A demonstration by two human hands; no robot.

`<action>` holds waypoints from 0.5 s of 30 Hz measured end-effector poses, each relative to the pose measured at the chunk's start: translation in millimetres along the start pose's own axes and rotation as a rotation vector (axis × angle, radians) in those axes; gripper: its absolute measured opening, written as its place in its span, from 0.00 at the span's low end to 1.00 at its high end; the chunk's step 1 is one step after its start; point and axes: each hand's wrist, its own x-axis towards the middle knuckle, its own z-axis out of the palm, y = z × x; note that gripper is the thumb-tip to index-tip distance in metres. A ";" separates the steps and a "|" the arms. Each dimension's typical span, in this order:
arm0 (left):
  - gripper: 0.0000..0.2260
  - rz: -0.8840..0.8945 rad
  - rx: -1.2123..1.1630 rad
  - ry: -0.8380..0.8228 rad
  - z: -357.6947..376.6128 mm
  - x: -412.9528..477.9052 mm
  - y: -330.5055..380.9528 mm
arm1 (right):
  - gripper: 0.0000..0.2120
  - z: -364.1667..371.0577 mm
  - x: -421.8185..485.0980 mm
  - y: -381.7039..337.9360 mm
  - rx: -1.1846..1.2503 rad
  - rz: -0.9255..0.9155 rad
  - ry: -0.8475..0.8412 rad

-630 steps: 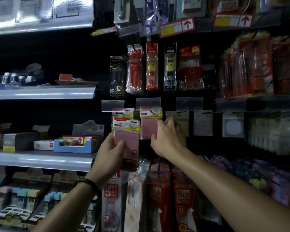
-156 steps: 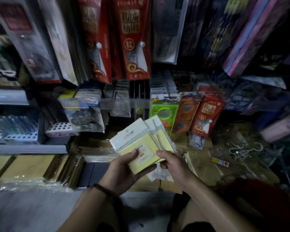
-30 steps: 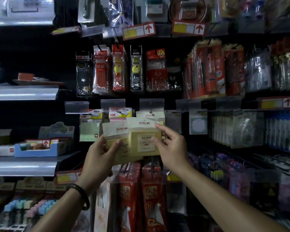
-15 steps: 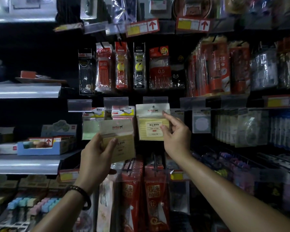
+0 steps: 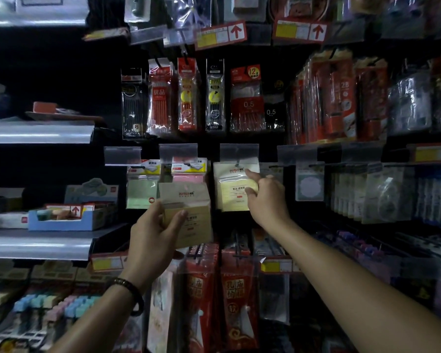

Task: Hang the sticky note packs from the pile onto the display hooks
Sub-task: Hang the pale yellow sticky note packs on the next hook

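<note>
My left hand [image 5: 154,231] grips a small stack of yellow sticky note packs [image 5: 191,220] in front of the display, below the pink packs. My right hand [image 5: 265,197] pinches the right edge of one yellow sticky note pack [image 5: 231,187] that hangs with its header hole on a display hook [image 5: 237,163] under a clear label holder. Green sticky note packs [image 5: 140,189] and pink sticky note packs [image 5: 189,174] hang on the two hooks to the left.
Pen and refill packs [image 5: 189,98] hang on the row above. Red packs [image 5: 234,296] hang below my hands. Metal shelves [image 5: 36,133] stand at the left, one bearing a blue box [image 5: 61,220]. More hanging goods [image 5: 392,194] crowd the right.
My right hand has lifted one yellow pack off the stack and up to the hook, where it now hangs. My left hand has stayed low with the rest of the stack.
</note>
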 end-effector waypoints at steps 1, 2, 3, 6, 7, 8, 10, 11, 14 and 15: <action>0.06 -0.005 -0.013 -0.004 0.8 -0.1 -0.2 | 0.25 0.7 2.4 -0.2 -0.041 0.006 -0.019; 0.06 -0.009 -0.023 -0.006 1.5 -0.1 -0.3 | 0.25 1.5 4.1 -0.4 -0.072 0.016 -0.043; 0.06 -0.008 -0.030 -0.007 2.3 -0.2 0.2 | 0.26 2.7 5.6 0.2 -0.104 0.025 -0.071; 0.05 0.010 -0.046 -0.008 5.0 -1.2 3.2 | 0.31 3.7 6.5 2.3 -0.251 0.045 -0.131; 0.05 0.010 -0.059 -0.010 5.8 -1.6 4.8 | 0.31 2.5 5.5 2.4 -0.288 0.058 -0.128; 0.05 0.004 -0.069 -0.013 6.4 -1.9 6.9 | 0.29 1.0 3.7 1.6 -0.292 0.066 -0.114; 0.03 -0.005 -0.073 -0.024 6.5 -2.1 11.7 | 0.24 -1.3 -3.2 0.2 -0.202 0.036 -0.063; 0.03 -0.010 -0.075 -0.032 5.7 -2.3 14.5 | 0.23 -2.0 -9.0 -0.4 -0.131 -0.004 -0.023; 0.04 -0.037 -0.140 -0.079 2.9 -2.1 23.4 | 0.25 -4.7 -39.1 -3.3 0.141 -0.114 0.059; 0.04 -0.049 -0.164 -0.099 3.2 -2.2 26.4 | 0.27 -4.8 -50.8 -3.8 0.238 -0.127 0.028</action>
